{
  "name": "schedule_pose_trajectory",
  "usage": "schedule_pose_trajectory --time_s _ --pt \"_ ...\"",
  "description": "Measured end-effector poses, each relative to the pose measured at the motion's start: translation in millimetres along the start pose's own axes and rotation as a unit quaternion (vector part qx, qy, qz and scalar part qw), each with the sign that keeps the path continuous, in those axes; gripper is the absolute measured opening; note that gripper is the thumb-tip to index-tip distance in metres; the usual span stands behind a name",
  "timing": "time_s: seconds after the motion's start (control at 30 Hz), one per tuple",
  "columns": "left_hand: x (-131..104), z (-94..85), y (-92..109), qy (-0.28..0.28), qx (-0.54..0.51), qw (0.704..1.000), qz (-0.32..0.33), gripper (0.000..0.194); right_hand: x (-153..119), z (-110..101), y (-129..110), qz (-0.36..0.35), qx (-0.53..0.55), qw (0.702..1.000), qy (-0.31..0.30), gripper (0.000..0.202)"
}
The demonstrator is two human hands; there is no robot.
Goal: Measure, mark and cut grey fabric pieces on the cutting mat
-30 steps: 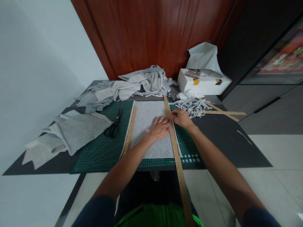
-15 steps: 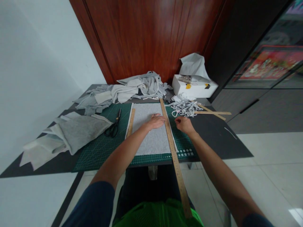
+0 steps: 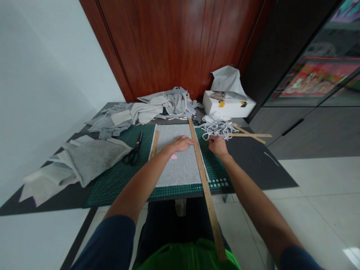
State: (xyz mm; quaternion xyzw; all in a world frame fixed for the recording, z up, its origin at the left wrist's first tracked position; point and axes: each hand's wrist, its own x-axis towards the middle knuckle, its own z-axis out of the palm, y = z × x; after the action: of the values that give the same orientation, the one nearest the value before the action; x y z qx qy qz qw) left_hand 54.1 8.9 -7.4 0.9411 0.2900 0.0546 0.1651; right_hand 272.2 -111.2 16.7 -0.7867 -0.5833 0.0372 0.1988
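Observation:
A rectangle of grey cloth point(image 3: 182, 170) lies flat on a green cutting mat point(image 3: 112, 182). Along its right side runs a long wooden ruler point(image 3: 207, 192), jutting past the table's front edge towards my body. My left hand point(image 3: 182, 143) rests on the cloth, fingers stretched out, their tips at the ruler's left edge. A small pink piece point(image 3: 174, 156) lies on the cloth beside my left wrist. To the ruler's right, my right hand point(image 3: 218, 145) is over the mat with fingers pinched together; what they hold, if anything, is hidden. A shorter wooden ruler point(image 3: 155, 144) lies on the cloth's left side.
Black scissors point(image 3: 132, 155) lie on the mat at left, beside folded grey cloth point(image 3: 95, 159). Cloth scraps point(image 3: 165, 105) are heaped at the back. A tangle of thin grey strips point(image 3: 219, 127), crossed wooden sticks point(image 3: 253, 135) and a white box point(image 3: 229, 107) stand at back right.
The view has shifted slightly. My left forearm has moved a little left, and the pink piece now shows. My right hand remains pinched near the strips.

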Motion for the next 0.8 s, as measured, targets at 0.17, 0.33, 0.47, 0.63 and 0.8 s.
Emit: schedule_pose_trajectory --time_s 0.17,0.33,0.47,0.63,0.8 --pt "-12 -1.3 11 0.014 0.017 1.000 -0.012 0.057 36 4 22 0.009 -0.039 0.999 0.016 0.037" --pt "-17 -4.3 36 0.040 0.054 0.998 -0.018 0.047 54 15 24 -0.022 -0.064 0.998 -0.011 0.036" --pt "-20 -4.0 56 0.069 0.084 0.994 -0.011 0.033 63 18 23 -0.029 -0.087 0.996 -0.020 0.035" --pt "-22 5.3 69 0.118 0.089 0.989 -0.028 0.026 72 17 25 -0.017 -0.086 0.995 -0.040 0.034" --pt "-26 13.3 69 0.146 0.073 0.986 -0.031 0.023 75 16 29 -0.028 -0.071 0.996 -0.051 0.032"
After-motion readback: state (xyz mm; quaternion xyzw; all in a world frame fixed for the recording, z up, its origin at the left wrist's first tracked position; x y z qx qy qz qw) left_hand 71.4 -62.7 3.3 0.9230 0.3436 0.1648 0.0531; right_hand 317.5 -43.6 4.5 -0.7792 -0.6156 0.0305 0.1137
